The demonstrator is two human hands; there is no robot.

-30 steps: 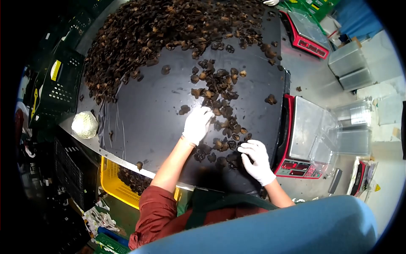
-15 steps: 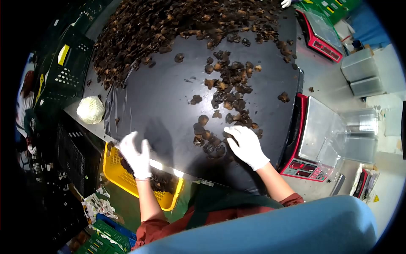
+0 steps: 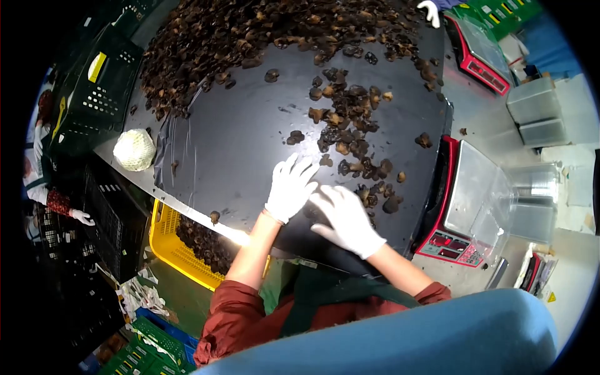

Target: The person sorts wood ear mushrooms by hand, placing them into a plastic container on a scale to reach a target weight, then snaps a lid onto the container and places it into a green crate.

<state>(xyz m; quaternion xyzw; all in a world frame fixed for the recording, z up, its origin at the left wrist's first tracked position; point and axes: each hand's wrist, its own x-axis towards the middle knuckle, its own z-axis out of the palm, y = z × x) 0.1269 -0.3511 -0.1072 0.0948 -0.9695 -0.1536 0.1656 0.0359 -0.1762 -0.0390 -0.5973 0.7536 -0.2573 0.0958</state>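
My left hand [image 3: 290,189], in a white glove, is over the dark-covered table [image 3: 231,156] with its fingers spread. Just right of it, my right hand [image 3: 345,224], also white-gloved, has its fingers stretched out and the palm down. Close by lies a loose strip of dark brown, ruffled pieces like wood ear mushrooms [image 3: 356,128], running away from me. Whatever lies directly under the two hands is mostly hidden. Below the table's front edge, a yellow basket [image 3: 164,240] contains more of these pieces; my left forearm partly covers it.
A large heap of the same pieces [image 3: 262,31] covers the far side. Red scales [image 3: 447,240] stand to the right, near clear plastic containers [image 3: 540,128]. A white netted ball [image 3: 134,150] and dark crates [image 3: 103,87] are left. Another person's gloved hand [image 3: 431,11] shows at the top.
My left hand has moved from above the basket, rightward and away, beside my right hand. The right hand shifted slightly left. The near cluster is now largely out of sight; one piece shows by the table edge.
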